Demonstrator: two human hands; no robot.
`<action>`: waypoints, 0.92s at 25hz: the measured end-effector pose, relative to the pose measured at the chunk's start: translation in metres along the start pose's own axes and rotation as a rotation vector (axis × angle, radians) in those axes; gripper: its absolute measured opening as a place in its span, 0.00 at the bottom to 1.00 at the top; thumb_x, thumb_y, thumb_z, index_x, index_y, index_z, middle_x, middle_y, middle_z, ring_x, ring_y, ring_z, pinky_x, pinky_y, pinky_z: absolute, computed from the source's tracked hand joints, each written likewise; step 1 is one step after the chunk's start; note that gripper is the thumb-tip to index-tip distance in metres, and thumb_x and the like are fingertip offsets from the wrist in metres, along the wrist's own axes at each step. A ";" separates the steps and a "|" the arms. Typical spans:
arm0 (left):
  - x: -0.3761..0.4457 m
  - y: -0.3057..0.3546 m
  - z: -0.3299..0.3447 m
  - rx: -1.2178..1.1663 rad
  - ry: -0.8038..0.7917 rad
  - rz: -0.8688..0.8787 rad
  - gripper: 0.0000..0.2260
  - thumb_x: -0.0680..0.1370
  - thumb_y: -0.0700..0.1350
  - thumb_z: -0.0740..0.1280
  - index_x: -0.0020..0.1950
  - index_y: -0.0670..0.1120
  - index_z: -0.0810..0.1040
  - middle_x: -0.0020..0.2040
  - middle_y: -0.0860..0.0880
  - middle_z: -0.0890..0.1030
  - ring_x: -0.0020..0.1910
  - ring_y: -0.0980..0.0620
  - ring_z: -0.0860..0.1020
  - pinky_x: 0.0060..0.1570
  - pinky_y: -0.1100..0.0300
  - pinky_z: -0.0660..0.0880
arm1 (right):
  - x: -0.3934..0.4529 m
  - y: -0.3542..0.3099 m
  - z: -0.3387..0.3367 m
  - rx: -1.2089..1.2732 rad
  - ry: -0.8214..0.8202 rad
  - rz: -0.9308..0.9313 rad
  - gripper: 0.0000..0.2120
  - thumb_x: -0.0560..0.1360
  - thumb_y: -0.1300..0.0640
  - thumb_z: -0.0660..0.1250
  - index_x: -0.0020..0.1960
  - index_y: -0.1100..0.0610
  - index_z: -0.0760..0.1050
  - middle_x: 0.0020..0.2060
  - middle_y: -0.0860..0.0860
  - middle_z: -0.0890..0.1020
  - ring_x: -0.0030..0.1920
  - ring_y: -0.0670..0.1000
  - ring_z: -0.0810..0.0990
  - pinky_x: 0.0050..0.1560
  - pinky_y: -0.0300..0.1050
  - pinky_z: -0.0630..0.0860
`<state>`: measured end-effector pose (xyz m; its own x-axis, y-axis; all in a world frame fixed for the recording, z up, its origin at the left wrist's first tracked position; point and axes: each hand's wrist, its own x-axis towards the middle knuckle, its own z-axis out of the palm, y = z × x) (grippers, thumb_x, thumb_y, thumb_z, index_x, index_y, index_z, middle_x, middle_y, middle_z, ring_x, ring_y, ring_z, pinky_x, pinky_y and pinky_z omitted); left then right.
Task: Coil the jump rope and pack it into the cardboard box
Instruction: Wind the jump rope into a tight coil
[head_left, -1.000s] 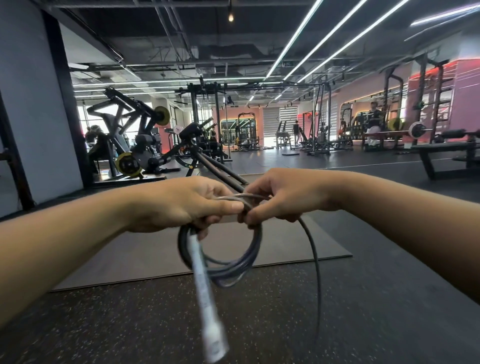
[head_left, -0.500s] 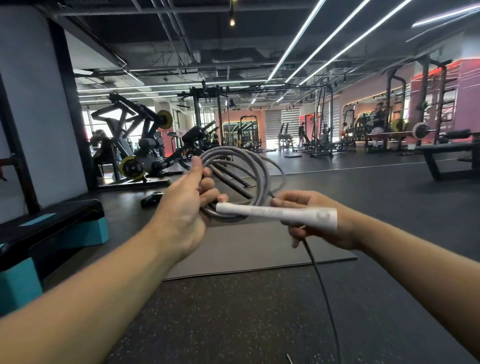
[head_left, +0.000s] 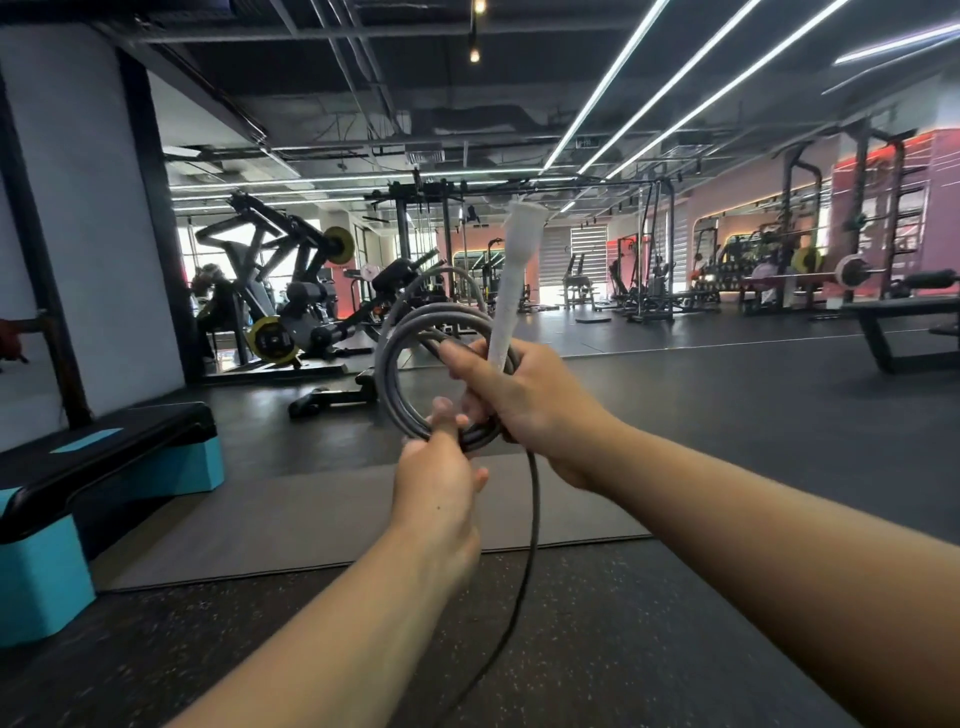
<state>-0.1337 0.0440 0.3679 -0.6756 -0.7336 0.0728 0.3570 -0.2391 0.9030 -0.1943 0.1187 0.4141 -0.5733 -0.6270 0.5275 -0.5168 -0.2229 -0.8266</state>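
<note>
Coiling step, not done. Right hand (head_left: 524, 400) grips the rope coil (head_left: 415, 332) w/ white handle (head_left: 511, 291) sticking up; left hand (head_left: 441, 483) pinches coil's bottom. Loose tail (head_left: 527, 545) hangs below coil. Next: wind tail in. No box in sight.

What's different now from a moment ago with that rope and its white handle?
The white handle has swung from level to upright; the right hand now grips it against the coil. The left hand moved to the coil's bottom. The rope tail still hangs loose.
</note>
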 end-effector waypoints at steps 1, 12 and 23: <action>-0.002 0.001 -0.009 0.154 0.005 0.020 0.25 0.78 0.56 0.69 0.72 0.48 0.68 0.65 0.49 0.76 0.61 0.49 0.76 0.66 0.43 0.72 | 0.002 -0.003 -0.004 -0.080 -0.005 0.014 0.15 0.80 0.48 0.69 0.42 0.57 0.76 0.27 0.50 0.76 0.23 0.42 0.72 0.26 0.34 0.68; -0.002 0.106 0.008 2.042 -0.511 0.725 0.29 0.76 0.51 0.71 0.74 0.49 0.66 0.49 0.49 0.79 0.53 0.46 0.76 0.57 0.52 0.73 | 0.013 -0.035 -0.021 -0.950 -0.332 -0.095 0.07 0.72 0.52 0.77 0.43 0.52 0.80 0.37 0.51 0.83 0.36 0.52 0.79 0.39 0.44 0.75; 0.019 0.105 -0.034 1.581 -0.727 0.442 0.02 0.80 0.48 0.69 0.48 0.51 0.80 0.42 0.51 0.85 0.39 0.51 0.81 0.42 0.55 0.75 | -0.011 -0.012 -0.046 -0.419 -0.375 0.130 0.11 0.80 0.60 0.69 0.59 0.65 0.77 0.34 0.52 0.86 0.32 0.52 0.74 0.31 0.40 0.66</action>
<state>-0.0867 -0.0168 0.4498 -0.9857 -0.0656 0.1552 -0.0263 0.9697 0.2429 -0.2110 0.1623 0.4267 -0.4235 -0.8684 0.2579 -0.7091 0.1407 -0.6910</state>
